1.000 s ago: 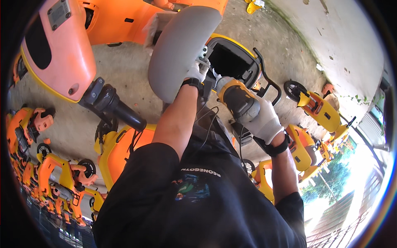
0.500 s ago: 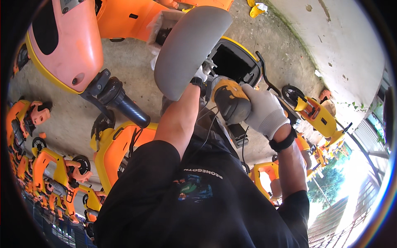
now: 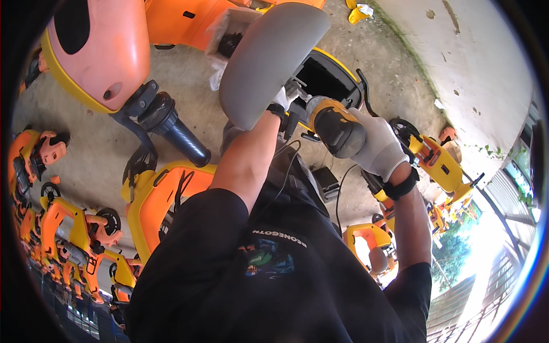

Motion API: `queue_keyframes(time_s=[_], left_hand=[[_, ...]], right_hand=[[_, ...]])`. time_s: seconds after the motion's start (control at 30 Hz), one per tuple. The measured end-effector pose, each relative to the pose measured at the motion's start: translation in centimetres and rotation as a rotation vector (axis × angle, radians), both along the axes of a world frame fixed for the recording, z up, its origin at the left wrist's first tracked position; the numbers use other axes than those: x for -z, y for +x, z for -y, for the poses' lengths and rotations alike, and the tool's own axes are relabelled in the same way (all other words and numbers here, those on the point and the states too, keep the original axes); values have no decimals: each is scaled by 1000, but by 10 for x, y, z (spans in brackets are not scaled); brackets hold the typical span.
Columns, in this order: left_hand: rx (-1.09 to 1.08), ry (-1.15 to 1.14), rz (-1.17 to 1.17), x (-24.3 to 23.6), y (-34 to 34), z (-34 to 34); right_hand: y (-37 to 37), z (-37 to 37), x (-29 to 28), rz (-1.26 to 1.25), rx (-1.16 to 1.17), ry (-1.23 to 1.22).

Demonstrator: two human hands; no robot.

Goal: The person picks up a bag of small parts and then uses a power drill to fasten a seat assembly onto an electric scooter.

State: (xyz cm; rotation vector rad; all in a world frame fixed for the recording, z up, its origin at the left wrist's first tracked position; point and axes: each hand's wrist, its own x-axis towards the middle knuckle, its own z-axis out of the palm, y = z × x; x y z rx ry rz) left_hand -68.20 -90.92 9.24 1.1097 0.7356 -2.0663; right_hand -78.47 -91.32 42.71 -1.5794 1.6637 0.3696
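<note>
My right hand (image 3: pixel 374 140), in a white knitted glove, grips a yellow-and-black power driver (image 3: pixel 337 128). Its nose points left and up, close to a metal bracket (image 3: pixel 296 90) under the grey seat (image 3: pixel 274 63). That seat stands tipped up, its smooth cover toward me. Gloved as well, my left hand (image 3: pixel 280 99) is at the seat's lower right side, next to the bracket; its fingers are mostly hidden. Beyond the driver, a dark open storage compartment (image 3: pixel 355 90) with a yellow rim shows.
A pink-and-yellow scooter front (image 3: pixel 108 51) with a black handlebar grip (image 3: pixel 186 143) juts in at left. An orange body (image 3: pixel 189 23) and a lined box (image 3: pixel 220 40) stand beyond the seat. More yellow-orange scooters (image 3: pixel 443 166) line both sides. A pale wall (image 3: pixel 474 63) rises at right.
The driver and my right hand have shifted slightly right, farther from the seat and bracket. My left hand stays by the bracket. The whole view has moved a little.
</note>
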Motion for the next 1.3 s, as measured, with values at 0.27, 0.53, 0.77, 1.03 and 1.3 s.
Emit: queue_keyframes(time_s=[0.27,0.53,0.77,1.03,1.3], left_hand=[[839,-502,314,-34,-8,-11],[1401,-1309,945,-136,36,-19],[1022,-1470,1510,-278,93,-17],[1379,-992,1816,-266,113,33],[1449,-916,1593,-264,120,54]], right_hand=[[-2,9,1,54,21,-51],[-35,7,18,66,83,-48],[-42,14,26,13,54,-9],[-31,15,27,-10,-48,-55],[-11,15,13,-56,-120,-65]])
